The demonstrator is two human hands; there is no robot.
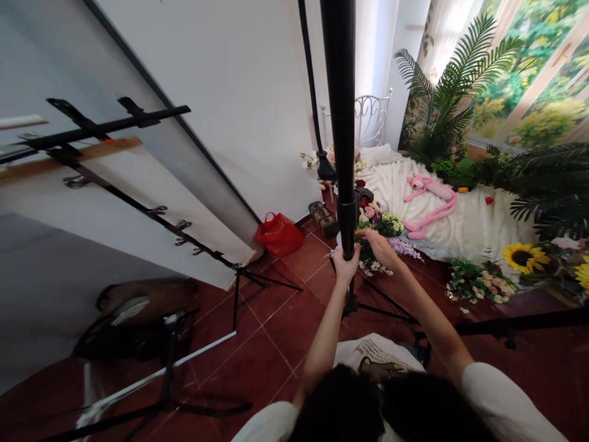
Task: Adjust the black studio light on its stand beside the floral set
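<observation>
A thick black stand pole [340,98] rises upright in front of me, with a collar joint [348,212] partway down. Below that collar, my left hand [346,265] is wrapped around the pole. My right hand [378,248] is just right of the pole, its fingers stretched toward it and holding nothing that I can see. Whether the right fingertips touch the pole is unclear. The stand's dark legs [384,302] spread over the floor under my hands.
Flowers and a bed with a white fluffy cover [396,178] and pink plush toy [435,196] are to the right. Left are a clamp-hung backdrop stand [151,205], a red bag [279,234] and tripod legs [170,368]. A dark bar [519,322] crosses at lower right.
</observation>
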